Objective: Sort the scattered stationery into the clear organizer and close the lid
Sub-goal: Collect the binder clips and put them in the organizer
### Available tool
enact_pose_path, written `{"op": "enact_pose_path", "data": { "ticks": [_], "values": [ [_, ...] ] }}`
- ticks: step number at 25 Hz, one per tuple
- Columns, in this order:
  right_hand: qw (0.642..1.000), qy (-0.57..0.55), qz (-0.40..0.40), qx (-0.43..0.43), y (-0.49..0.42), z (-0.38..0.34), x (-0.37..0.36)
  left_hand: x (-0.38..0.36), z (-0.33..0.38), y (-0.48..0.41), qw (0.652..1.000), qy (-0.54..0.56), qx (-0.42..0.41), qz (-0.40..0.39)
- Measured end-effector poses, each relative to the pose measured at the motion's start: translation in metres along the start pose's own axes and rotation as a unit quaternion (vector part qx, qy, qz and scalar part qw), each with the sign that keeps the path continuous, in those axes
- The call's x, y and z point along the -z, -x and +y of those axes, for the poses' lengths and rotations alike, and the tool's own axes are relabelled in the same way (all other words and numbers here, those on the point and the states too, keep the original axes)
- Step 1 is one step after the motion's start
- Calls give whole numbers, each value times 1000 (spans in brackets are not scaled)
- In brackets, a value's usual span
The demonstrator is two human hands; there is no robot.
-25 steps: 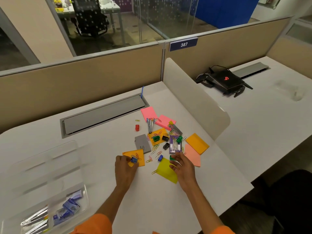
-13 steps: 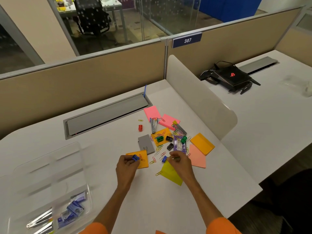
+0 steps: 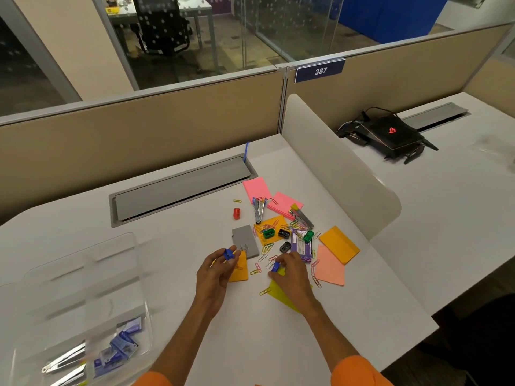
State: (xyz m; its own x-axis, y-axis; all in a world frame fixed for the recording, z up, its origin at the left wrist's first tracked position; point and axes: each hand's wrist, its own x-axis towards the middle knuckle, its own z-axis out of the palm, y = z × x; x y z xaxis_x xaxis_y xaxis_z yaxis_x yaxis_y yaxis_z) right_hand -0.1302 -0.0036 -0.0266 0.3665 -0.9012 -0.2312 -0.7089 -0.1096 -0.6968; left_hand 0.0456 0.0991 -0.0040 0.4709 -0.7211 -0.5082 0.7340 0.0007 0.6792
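Blue sharpener (image 3: 228, 254) pinched by left hand (image 3: 215, 275); right hand (image 3: 294, 273) pinches second blue sharpener (image 3: 275, 266).

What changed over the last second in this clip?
The right hand moved left and pinched the second blue sharpener. The left hand still holds the first blue sharpener. The stationery pile and clear organizer stayed put.

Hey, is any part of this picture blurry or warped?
Head view: the clear organizer at lower left is smeared, its dividers doubled; the left hand pinching a blue sharpener, the right hand pinching a second blue sharpener, and the paper clips look sharp; background window frames lean outward, wide-angle distortion.
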Motion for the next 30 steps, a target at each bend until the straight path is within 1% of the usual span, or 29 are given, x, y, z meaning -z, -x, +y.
{"op": "enact_pose_path", "data": {
  "ticks": [3,5,6,9,14,16,19,22,25,30],
  "values": [
    [997,-64,22,-25,2,-6,7,-1,1,-4,992,112,63,-14],
    [994,-108,20,-26,5,-13,11,-3,2,-6,980,175,85,-25],
    [992,-124,17,-17,6,-17,12,-5,1,-7,977,190,90,-27],
    [988,-155,8,12,11,-35,15,-9,-1,-11,974,199,103,-10],
    [983,-174,-4,56,16,-61,19,-15,-1,-18,974,201,97,31],
    [981,-178,-9,72,16,-67,21,-17,0,-19,975,201,93,29],
    [978,-170,-17,118,14,-72,21,-19,2,-21,972,216,92,1],
    [979,-129,-32,154,12,-75,13,-18,1,-23,972,207,107,-9],
    [984,-77,-30,159,10,-78,-4,-21,0,-24,975,190,117,-14],
    [988,-72,31,137,12,-80,-25,-25,0,-29,963,244,116,-16]
  ]
}}
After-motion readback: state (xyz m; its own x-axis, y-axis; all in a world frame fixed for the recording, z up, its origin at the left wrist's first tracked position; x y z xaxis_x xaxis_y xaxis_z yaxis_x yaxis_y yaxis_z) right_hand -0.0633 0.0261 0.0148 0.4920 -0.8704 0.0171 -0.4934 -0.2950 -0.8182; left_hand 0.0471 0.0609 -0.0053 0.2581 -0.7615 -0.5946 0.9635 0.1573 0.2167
